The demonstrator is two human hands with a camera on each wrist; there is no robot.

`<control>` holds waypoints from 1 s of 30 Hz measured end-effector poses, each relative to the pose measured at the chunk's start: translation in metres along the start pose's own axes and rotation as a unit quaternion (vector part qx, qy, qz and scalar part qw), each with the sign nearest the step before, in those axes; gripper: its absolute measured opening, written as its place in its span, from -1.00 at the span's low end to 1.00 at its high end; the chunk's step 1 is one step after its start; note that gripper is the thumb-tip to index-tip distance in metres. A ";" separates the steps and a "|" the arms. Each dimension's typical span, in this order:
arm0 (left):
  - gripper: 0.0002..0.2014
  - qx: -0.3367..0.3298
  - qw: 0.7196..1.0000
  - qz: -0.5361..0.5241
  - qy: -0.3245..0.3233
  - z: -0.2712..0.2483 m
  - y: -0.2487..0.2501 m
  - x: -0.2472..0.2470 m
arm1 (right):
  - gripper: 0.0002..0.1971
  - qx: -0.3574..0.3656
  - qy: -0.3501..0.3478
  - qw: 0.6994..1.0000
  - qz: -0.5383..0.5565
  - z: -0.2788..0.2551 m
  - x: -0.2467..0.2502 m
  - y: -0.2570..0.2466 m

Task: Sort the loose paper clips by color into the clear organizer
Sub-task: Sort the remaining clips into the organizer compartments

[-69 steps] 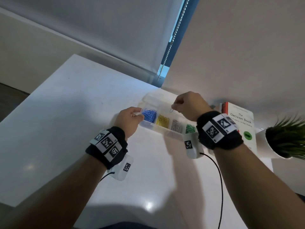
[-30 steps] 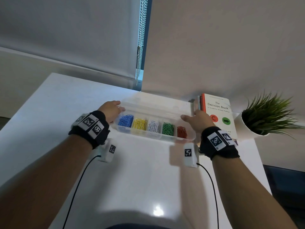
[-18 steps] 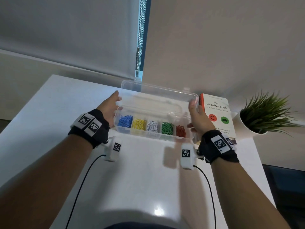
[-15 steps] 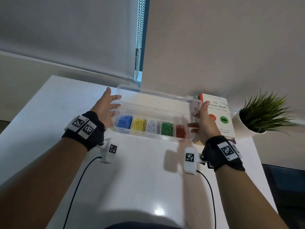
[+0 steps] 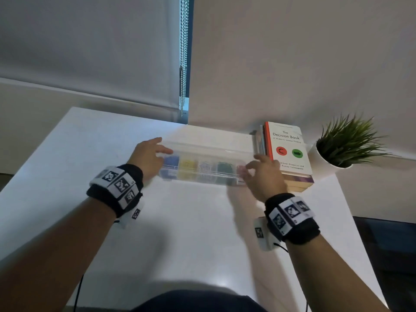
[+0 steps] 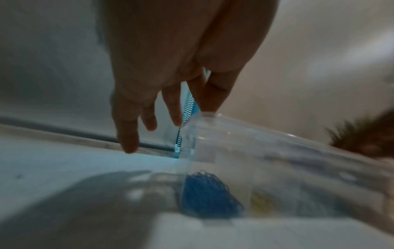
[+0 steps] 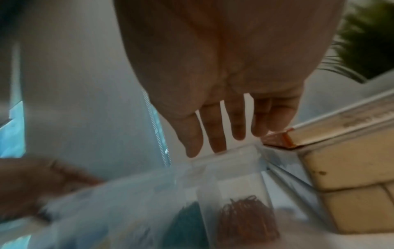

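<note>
The clear organizer (image 5: 203, 152) lies on the white table with its lid down over the compartments. Through the lid I see blue clips (image 5: 171, 162), yellow clips (image 5: 188, 165), white clips (image 5: 206, 168), green clips (image 5: 225, 168) and red clips (image 5: 240, 170), each colour in its own compartment. My left hand (image 5: 148, 154) rests at the organizer's left end, fingers straight, thumb on the lid. My right hand (image 5: 263, 174) is at the right end, fingers spread and straight over the lid. The wrist views show the blue clips (image 6: 204, 193) and red clips (image 7: 247, 217) under blurred plastic.
A stack of books (image 5: 287, 152) lies right against the organizer's right end, close to my right fingers (image 7: 215, 134). A potted plant (image 5: 346, 143) stands further right. The wall and a blind with a bead chain (image 5: 183, 64) rise behind the table's far edge.
The lid, raised half a second ago, has come down over the compartments. Both hands have lowered with it, fingers still straight. Earlier my right hand pinched a clip above the organizer.
</note>
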State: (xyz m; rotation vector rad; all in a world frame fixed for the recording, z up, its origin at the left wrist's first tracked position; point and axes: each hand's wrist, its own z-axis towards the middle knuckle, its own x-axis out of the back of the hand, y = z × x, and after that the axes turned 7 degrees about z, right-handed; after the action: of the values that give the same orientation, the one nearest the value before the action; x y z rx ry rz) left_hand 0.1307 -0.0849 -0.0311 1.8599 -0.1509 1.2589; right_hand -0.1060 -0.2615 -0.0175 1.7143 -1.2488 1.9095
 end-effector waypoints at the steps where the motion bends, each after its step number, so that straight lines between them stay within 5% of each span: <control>1: -0.58 -0.014 0.999 0.048 -0.019 -0.003 0.003 -0.007 | -0.78 0.040 0.006 0.999 -0.027 -0.002 -0.005 -0.005; 10: -0.39 -0.082 0.943 0.295 -0.131 -0.018 0.014 -0.008 | -0.76 0.128 -0.008 0.988 -0.081 -0.008 -0.010 -0.010; 17: -0.48 -0.068 0.979 0.191 -0.020 -0.025 0.006 -0.026 | -0.65 0.154 -0.010 0.975 -0.161 -0.005 -0.020 -0.003; 24: -0.42 -0.051 0.982 0.183 -0.023 -0.023 0.009 -0.026 | -0.70 0.133 -0.026 0.982 -0.131 -0.003 -0.012 -0.010; 30: -0.38 -0.002 0.990 0.131 -0.059 -0.029 0.018 -0.027 | -0.70 0.048 -0.067 0.996 -0.035 0.002 0.000 -0.013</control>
State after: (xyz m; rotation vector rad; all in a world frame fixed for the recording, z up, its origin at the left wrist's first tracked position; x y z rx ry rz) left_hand 0.0878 -0.0851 -0.0386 1.9577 -0.4753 1.3218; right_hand -0.0956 -0.2555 -0.0123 1.9377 -1.1421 1.8697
